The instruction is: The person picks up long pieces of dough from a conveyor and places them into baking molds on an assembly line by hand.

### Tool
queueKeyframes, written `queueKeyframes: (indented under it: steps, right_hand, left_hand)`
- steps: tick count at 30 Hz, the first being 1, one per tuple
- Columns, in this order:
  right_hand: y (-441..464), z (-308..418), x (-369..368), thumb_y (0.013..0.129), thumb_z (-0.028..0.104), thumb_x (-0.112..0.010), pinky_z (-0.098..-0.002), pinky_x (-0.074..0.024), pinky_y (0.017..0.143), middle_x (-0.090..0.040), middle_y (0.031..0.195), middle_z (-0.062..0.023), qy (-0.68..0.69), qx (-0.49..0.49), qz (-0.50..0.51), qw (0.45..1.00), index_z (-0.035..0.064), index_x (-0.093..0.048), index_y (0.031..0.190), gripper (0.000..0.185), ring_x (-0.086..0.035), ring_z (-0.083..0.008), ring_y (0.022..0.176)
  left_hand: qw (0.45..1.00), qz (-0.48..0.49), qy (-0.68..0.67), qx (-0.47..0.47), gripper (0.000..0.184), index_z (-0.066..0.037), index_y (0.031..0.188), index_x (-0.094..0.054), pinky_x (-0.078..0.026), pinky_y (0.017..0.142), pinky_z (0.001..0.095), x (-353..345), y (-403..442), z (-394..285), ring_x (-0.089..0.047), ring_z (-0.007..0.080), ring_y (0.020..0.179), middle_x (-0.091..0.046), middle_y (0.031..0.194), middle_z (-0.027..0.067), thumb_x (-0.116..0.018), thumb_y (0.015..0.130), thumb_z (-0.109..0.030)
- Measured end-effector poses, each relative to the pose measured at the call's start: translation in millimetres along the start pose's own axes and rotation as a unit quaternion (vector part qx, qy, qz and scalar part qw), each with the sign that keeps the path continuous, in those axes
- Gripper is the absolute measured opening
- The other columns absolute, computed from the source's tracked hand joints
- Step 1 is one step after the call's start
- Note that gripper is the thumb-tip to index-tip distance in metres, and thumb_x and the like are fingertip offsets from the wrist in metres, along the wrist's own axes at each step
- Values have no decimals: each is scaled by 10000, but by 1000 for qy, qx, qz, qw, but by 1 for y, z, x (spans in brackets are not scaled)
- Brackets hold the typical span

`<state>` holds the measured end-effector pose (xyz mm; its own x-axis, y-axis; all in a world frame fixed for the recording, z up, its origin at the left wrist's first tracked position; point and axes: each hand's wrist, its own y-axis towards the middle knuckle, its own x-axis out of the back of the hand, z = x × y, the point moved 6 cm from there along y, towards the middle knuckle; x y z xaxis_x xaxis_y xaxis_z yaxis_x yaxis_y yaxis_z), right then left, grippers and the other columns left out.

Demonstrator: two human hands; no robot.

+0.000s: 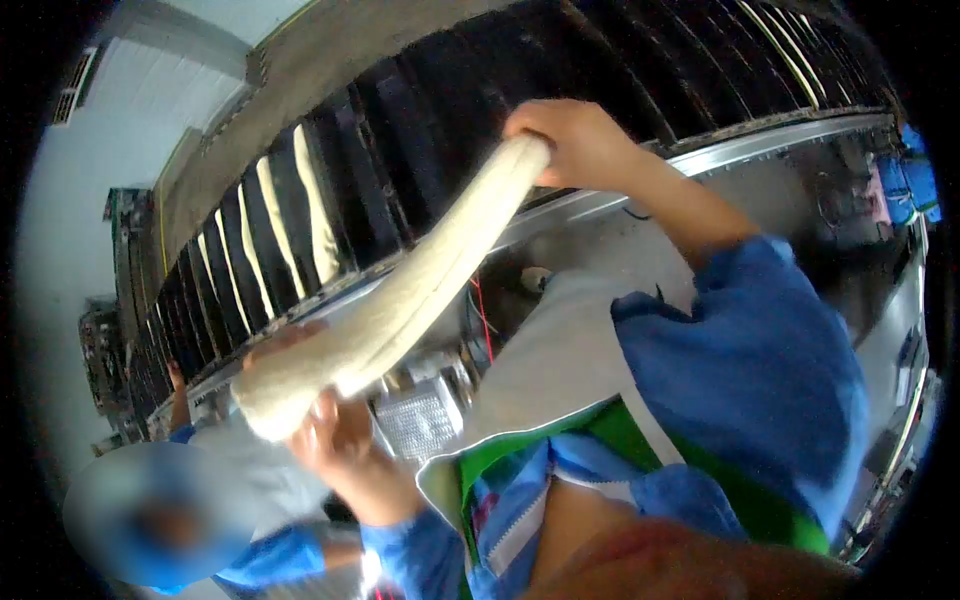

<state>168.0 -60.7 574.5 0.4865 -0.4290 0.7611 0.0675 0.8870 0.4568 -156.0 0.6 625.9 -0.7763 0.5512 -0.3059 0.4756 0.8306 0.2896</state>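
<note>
A long, thick strip of pale dough [425, 275] stretches diagonally in front of me, its lower left end wider than the upper right one. My left hand [335, 435] is closed around the wide end, with part of its fingers hidden behind the dough. At the narrow end, my right hand [575, 140] grips the strip, over the near edge of a dark slotted conveyor [440, 90]. The strip is held in the air and partly covers the conveyor's metal edge. Several thinner dough strips [315, 205] lie in the slots to the left.
More pale strips [785, 50] lie in slots at the far right. A co-worker in a blue sleeve and white cap stands at lower left, with a hand [177, 378] at the conveyor. A metal rail [780, 132] runs along the near side. Blue items [905, 185] are at right.
</note>
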Motion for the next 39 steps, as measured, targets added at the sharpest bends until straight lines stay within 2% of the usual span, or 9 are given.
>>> queueKeyframes:
  steps: [5, 9, 12, 13, 15, 18, 27, 33, 39]
  right_hand:
    - [-28, -28, 27, 576, 98, -681, -314, -486, 696, -617, 855, -116, 64, -144, -25, 987, 45, -559, 936, 384, -615, -242, 771]
    - [-30, -35, 64, 596, 61, -686, -293, -476, 736, -623, 873, -109, -2, -164, -129, 978, 38, -559, 944, 371, -612, -205, 819]
    - [-18, -41, 70, 679, 172, -715, -337, -482, 721, -628, 878, -137, -46, -211, -144, 966, 47, -547, 987, 372, -623, -255, 829]
    - [-20, -61, 60, 695, 196, -708, -355, -485, 715, -629, 871, -148, -58, -240, -150, 958, 50, -545, 995, 371, -625, -280, 824]
    - [-25, -113, 17, 721, 240, -685, -386, -486, 735, -623, 945, -163, -94, -363, 2, 927, 52, -554, 1055, 405, -610, -305, 872]
    - [-38, -174, -51, 727, 404, -620, -419, -489, 733, -621, 896, -188, -219, -301, 179, 911, 37, -566, 1007, 465, -603, -347, 835]
    - [-30, -192, -40, 832, 300, -487, -411, -455, 833, -477, 1174, -230, -86, -440, 71, 891, 57, -530, 1104, 367, -528, -401, 988]
    - [-110, -250, -66, 836, 283, -538, -345, -413, 844, -549, 1078, -178, 18, -331, 132, 934, 34, -433, 1228, 476, -539, -292, 985]
    - [-97, -258, -50, 837, 319, -533, -367, -432, 793, -566, 1032, -177, -79, -381, 96, 916, 51, -440, 1208, 467, -552, -291, 935]
  left_hand:
    - [999, -13, -43, 11, 502, -29, 1203, -446, -298, 997, 479, -19, 43, 37, -470, 272, 1113, -513, 1164, 134, -613, 738, -118]
    - [968, 167, -180, 57, 400, -9, 1188, -457, -349, 957, 513, -96, 124, 24, -471, 319, 1115, -524, 1161, 151, -540, 839, -186]
    - [963, 234, -130, 14, 682, 25, 1304, -252, -296, 985, 476, -157, 187, 19, -281, 318, 1244, -351, 1313, 164, -621, 807, -262]
    - [968, 205, -128, 74, 869, 45, 1365, -107, -255, 1006, 440, -162, 196, 27, -148, 327, 1310, -226, 1398, 169, -656, 790, -306]
    - [991, 104, -31, 73, 647, 9, 1312, -297, -351, 947, 490, -107, 211, 55, -375, 279, 1200, -421, 1274, 158, -628, 802, -212]
    - [983, -20, 104, 150, 700, 3, 1350, -217, -375, 939, 466, -12, 182, 79, -372, 263, 1200, -389, 1272, 173, -621, 805, -168]
    - [915, -336, 92, 203, 522, -62, 1292, -370, -354, 925, 411, 260, -78, 96, -424, 226, 1135, -441, 1253, 93, -572, 840, -228]
    - [779, -477, 302, 271, 464, -34, 1263, -412, -391, 905, 364, 231, -265, 83, -461, 231, 1103, -489, 1197, 121, -536, 848, -202]
    - [749, -625, 69, 207, 421, -9, 1225, -442, -446, 854, 354, 202, -334, 85, -456, 253, 1119, -448, 1246, 141, -548, 827, -94]
